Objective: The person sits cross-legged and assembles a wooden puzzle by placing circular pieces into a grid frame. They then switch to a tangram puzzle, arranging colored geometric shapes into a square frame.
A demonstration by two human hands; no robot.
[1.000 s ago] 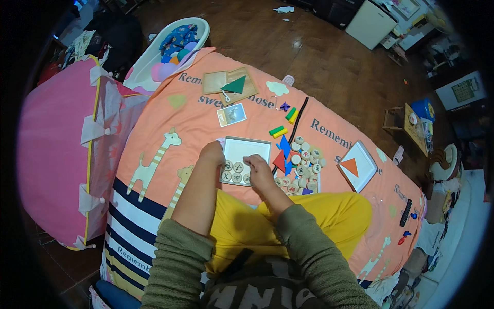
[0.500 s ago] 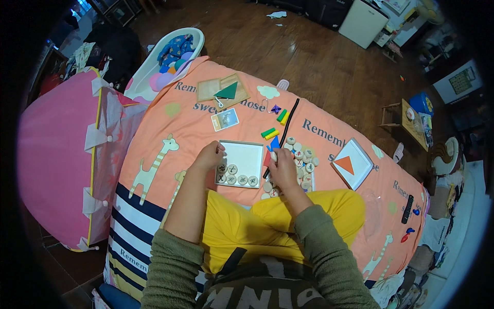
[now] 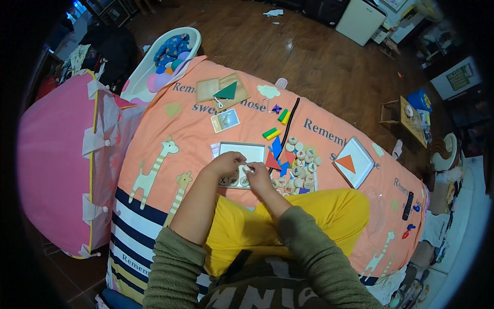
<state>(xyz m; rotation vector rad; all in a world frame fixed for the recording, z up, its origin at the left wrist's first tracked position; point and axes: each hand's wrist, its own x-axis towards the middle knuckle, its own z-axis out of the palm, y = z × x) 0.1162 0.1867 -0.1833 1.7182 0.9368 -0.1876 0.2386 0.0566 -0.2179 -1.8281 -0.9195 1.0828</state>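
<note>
Over the shallow white box [image 3: 242, 148] my two hands meet. My left hand [image 3: 227, 164] has its fingers curled in; whatever may be in them is hidden. Beside it my right hand [image 3: 259, 178] is closed in a pinch on a pale round wooden chess piece, mostly covered by the fingers. Several wooden chess pieces [image 3: 233, 181] with dark characters lie along the box's near side, partly behind my hands. Right of my right hand spreads a pile of such wooden chess pieces [image 3: 301, 154], with red and green markings, some faces up and some turned.
Between box and pile lie blue [image 3: 276, 148] and red flat shapes [image 3: 272, 160]. A black rod [image 3: 292, 116], green and yellow blocks [image 3: 270, 134], a picture card [image 3: 225, 120] and a wooden tray [image 3: 208, 90] lie beyond. Rightward sits a white tray [image 3: 364, 164] with an orange triangle.
My right hand has moved left from the pile to above the box, carrying a piece. My left hand has shifted right and down from the box's left edge, so both hands now meet.
</note>
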